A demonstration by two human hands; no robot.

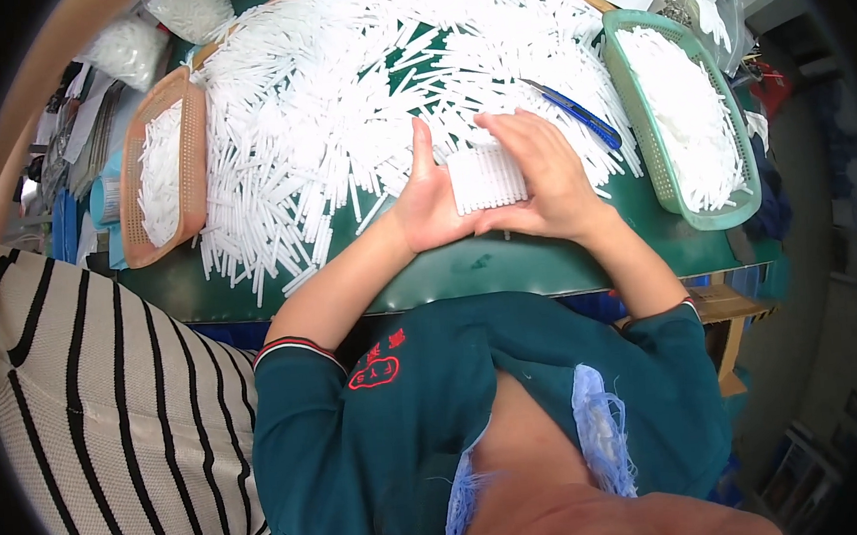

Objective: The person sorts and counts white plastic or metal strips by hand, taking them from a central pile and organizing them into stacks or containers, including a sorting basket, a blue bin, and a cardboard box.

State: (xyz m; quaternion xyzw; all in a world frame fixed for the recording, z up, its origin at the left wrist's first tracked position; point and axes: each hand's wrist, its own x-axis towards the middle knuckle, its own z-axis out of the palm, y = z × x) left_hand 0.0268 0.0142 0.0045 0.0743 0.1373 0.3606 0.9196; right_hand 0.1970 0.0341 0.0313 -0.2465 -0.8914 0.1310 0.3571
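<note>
A neat bundle of short white tubes [487, 179] sits between my two hands, just above the near edge of the green table. My left hand [432, 206] supports the bundle from its left side and below, thumb pointing up and away from it. Around the right side curls my right hand [549, 177], its fingers over the far end and its thumb low along the near end. The left fingers are partly hidden behind the bundle. Beyond the hands spreads a big loose heap of the same white tubes [291, 109].
On the heap's right lies a blue box cutter [581, 118]. A green basket [671, 179] of tubes stands at right, an orange basket [194, 174] of tubes at left. Bare green tabletop [507, 263] shows nearest me. A person in a striped top [113, 404] is close on my left.
</note>
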